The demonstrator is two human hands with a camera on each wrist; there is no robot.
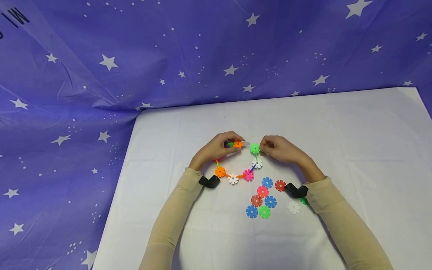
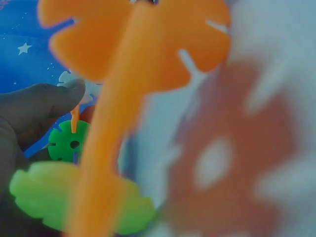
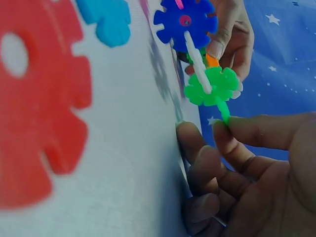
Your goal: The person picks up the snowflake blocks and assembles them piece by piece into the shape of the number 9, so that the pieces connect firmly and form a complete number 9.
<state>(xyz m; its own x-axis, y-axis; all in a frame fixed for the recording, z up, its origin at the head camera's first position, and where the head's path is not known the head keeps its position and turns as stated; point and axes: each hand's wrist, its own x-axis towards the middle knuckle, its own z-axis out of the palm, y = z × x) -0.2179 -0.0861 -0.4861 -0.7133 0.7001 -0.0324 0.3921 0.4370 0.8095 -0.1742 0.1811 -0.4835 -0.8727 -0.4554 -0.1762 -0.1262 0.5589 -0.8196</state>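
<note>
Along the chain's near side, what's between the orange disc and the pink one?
Head view: a white disc, with an edge-on orange piece on either side.

The left hand (image 1: pixel 219 144) is hiding part of the disc chain (image 1: pixel 246 176), the right sleeve (image 1: pixel 341 210) part of a green disc (image 1: pixel 304 201). The near edge of the worktop (image 1: pixel 371 150) is lying out of view. A red disc (image 3: pixel 57 94) is blurring, cut off.
</note>
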